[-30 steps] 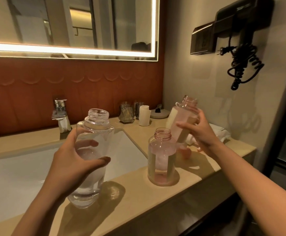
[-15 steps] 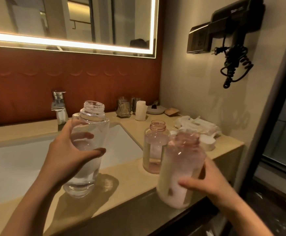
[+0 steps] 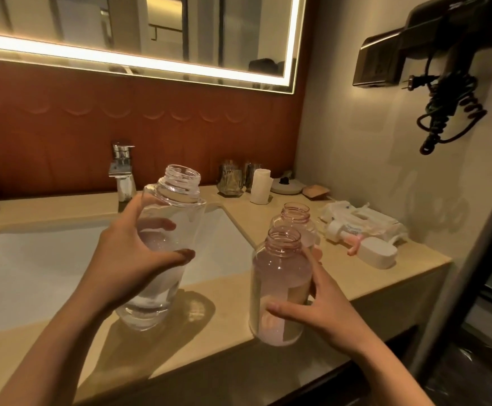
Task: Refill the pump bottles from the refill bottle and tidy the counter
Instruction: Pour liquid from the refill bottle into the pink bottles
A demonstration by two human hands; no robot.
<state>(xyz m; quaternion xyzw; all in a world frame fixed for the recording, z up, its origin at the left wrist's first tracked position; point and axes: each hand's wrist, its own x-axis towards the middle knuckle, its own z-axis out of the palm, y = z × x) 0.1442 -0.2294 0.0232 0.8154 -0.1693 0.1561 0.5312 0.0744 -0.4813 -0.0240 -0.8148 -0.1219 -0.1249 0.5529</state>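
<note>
My left hand (image 3: 133,259) grips a clear uncapped bottle (image 3: 165,230), tilted a little to the right, its base just above or on the counter (image 3: 233,326) beside the sink. My right hand (image 3: 323,306) holds a pink uncapped bottle (image 3: 279,276) upright over the counter's front edge. Directly behind it stands a second pink uncapped bottle (image 3: 296,213) on the counter. A pink pump head (image 3: 354,244) lies to the right with white caps and packets.
A white sink basin (image 3: 33,259) with a chrome tap (image 3: 123,171) lies to the left. Glass tumblers (image 3: 230,180), a white roll (image 3: 260,186) and a small dish (image 3: 285,186) stand at the back. A hair dryer (image 3: 432,54) hangs on the right wall.
My right hand brought the pink bottle down from a raised tilt at the right, then moved it up and left to beside the standing pink bottle. My left hand kept its clear bottle.
</note>
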